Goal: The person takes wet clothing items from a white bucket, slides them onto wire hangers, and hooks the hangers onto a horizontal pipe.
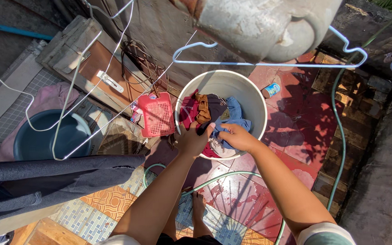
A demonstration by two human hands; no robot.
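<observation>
Both hands reach down into a white bucket [250, 97] that stands on the red tiled floor [296, 131], and the bucket holds a heap of wet-looking clothes in red, brown, dark and blue. The left hand [190, 140] rests at the near rim with its fingers curled around a dark piece of cloth [215, 109], gripping it. The right hand [234, 136] is just beside it, closed on a blue cloth [234, 119] that lies on top of the pile (the two hands almost touch). A red plastic basket [157, 114] lies against the bucket's left side, and a dark blue basin [46, 138] sits farther left. A green hose [341, 149] runs along the floor past the bucket and curls near the person's bare foot [198, 206]. Overhead, a pale blue wire hanger [268, 63] hangs above the bucket, and a dark grey garment [46, 179] hangs at the left.
</observation>
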